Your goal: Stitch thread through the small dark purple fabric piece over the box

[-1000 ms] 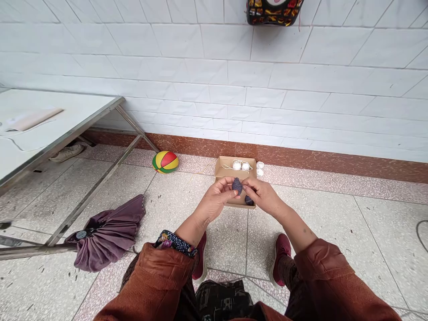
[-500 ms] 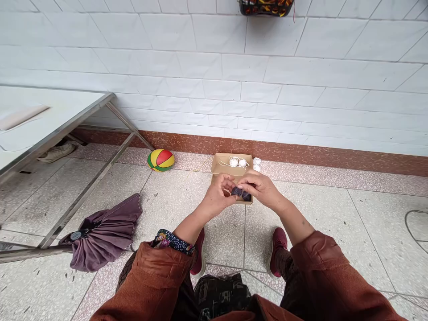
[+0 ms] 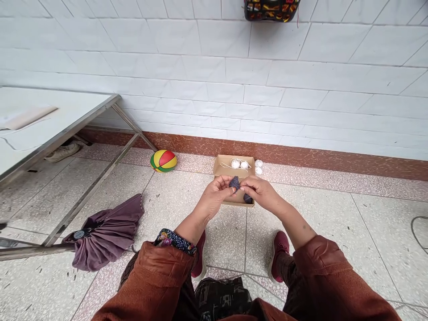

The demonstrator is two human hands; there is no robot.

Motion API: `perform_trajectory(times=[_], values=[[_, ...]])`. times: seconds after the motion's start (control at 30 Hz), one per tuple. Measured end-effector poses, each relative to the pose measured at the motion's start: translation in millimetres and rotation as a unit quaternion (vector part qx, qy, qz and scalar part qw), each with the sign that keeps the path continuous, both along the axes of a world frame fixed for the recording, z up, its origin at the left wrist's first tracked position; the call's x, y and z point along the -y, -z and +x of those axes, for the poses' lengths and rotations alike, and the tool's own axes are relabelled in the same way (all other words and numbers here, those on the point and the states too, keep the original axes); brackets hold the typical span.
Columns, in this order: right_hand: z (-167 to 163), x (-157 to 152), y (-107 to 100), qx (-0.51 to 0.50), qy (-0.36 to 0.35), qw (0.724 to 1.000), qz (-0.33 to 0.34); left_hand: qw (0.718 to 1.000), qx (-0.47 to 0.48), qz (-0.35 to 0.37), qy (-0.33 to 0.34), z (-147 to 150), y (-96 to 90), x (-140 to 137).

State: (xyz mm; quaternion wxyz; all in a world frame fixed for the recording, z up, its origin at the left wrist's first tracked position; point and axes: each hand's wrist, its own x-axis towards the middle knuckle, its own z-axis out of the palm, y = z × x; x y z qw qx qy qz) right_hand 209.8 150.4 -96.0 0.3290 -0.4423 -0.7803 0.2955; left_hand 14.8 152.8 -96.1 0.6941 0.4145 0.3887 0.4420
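Between the thumb and fingers of my left hand (image 3: 217, 192) is a small dark grey ball of yarn (image 3: 234, 183). My right hand (image 3: 259, 191) is close beside it, thumb and forefinger pinched at the ball's right edge; whatever they pinch is too small to make out. Below the hands an open cardboard box (image 3: 230, 203) lies on the floor, partly hidden by them. A second dark yarn ball (image 3: 248, 199) rests in the box's near right corner. Two white yarn balls (image 3: 236, 163) with loose strands lie on the opened lid, and two more white balls (image 3: 258, 167) sit just right of it.
A colourful ball (image 3: 163, 161) lies near the wall. On the left are a metal-framed table (image 3: 67, 129), a folded purple umbrella (image 3: 107, 232) and a shoe (image 3: 63, 152). A dark patterned bag (image 3: 271, 10) hangs on the wall; a cable (image 3: 416, 232) lies far right.
The held dark yarn ball has been lifted and turned, and shows more clearly between the fingers. My right hand has shifted slightly lower and to the right. The view has tilted a little.
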Motion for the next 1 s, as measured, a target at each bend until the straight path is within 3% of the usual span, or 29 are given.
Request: perform_trajectory(times=[0.2, 0.37, 0.5, 0.6, 0.73, 0.83, 1.0], values=[[-2, 8, -12, 0.016, -0.078, 0.997, 0.013, 0.995, -0.082, 0.041, -0.031, 2, 2.2, -3], [2, 3, -14, -0.003, -0.040, 0.999, 0.029, 0.984, -0.142, 0.067, 0.079, 0, -3.0, -1], [4, -3, -8, -0.033, 0.016, 0.999, 0.037, 0.989, -0.055, 0.028, 0.135, -4, -7.0, 3], [1, -4, -3, -0.046, 0.055, 0.997, 0.037, 0.993, 0.056, 0.002, 0.102, -5, -7.7, 3], [-7, 2, -1, -0.032, 0.020, 0.999, 0.030, 0.991, 0.127, -0.012, 0.031, -4, -5.8, -1], [-12, 8, -4, -0.021, -0.024, 0.999, 0.028, 0.994, 0.108, -0.018, -0.022, -3, -1.5, -5], [-9, 12, -21, -0.070, -0.032, 0.997, 0.008, 0.997, -0.050, 0.027, -0.049, -2, 4.2, -8]])
